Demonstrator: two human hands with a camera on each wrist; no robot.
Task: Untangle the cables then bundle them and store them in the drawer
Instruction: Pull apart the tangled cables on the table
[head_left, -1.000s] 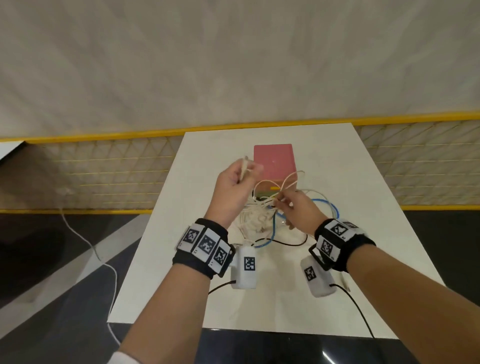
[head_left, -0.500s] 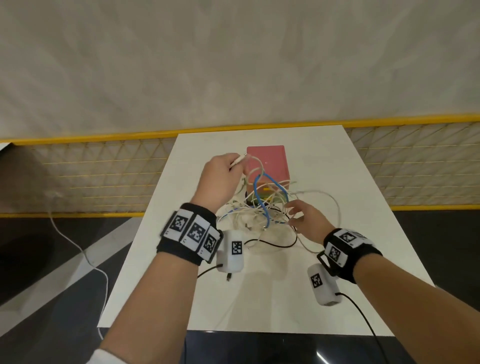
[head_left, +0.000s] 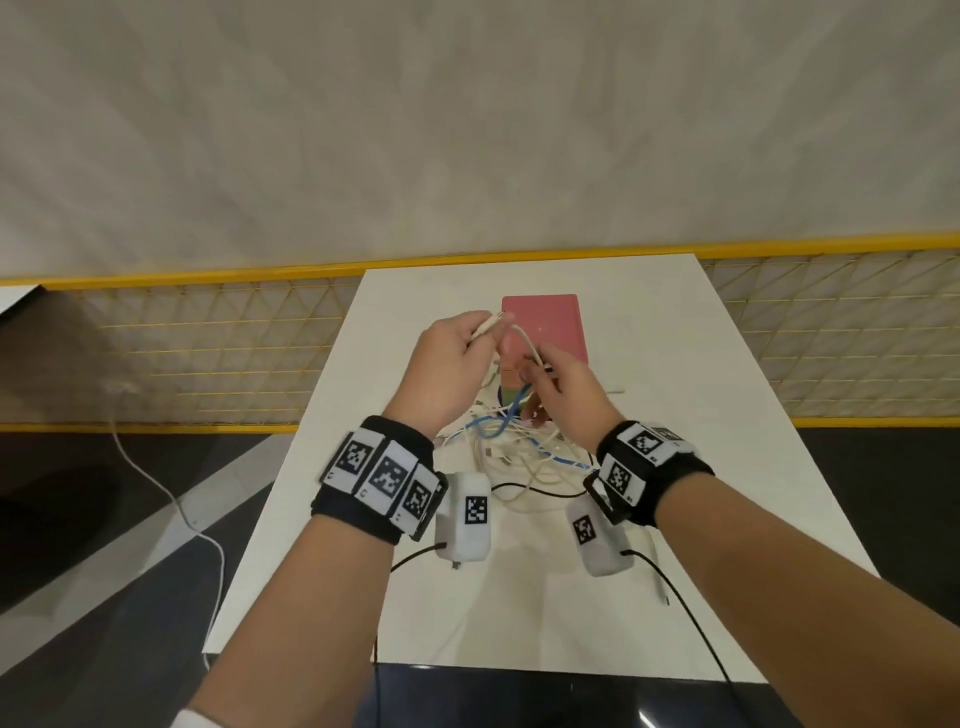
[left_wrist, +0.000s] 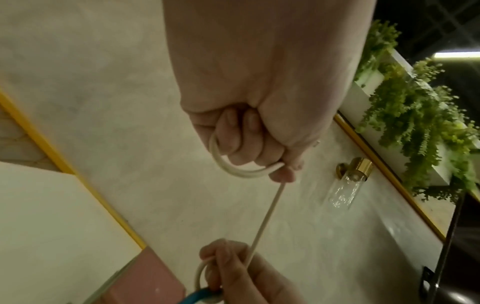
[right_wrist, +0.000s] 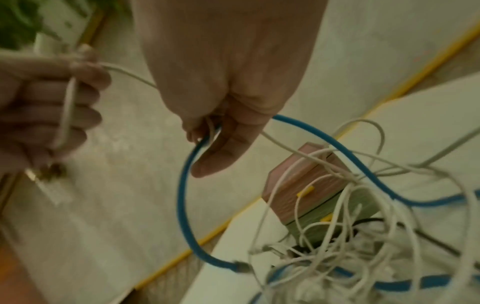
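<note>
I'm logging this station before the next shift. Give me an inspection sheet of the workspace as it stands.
Surface: white table, bare at its edges.
Job's things: tangled cables heaped mid-table; pink drawer box behind them.
Clutter: nothing seen.
Grippers: left hand grips a white cable; right hand pinches the same cable, a blue cable looped at its fingers.
Cables: white, blue and black, still knotted.
Surroundings: yellow mesh fence, plants, wall lamp.

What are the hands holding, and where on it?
Both grip one white cable: the left hand near its plug end, the right hand further along, with a blue cable looped over its fingers.
</note>
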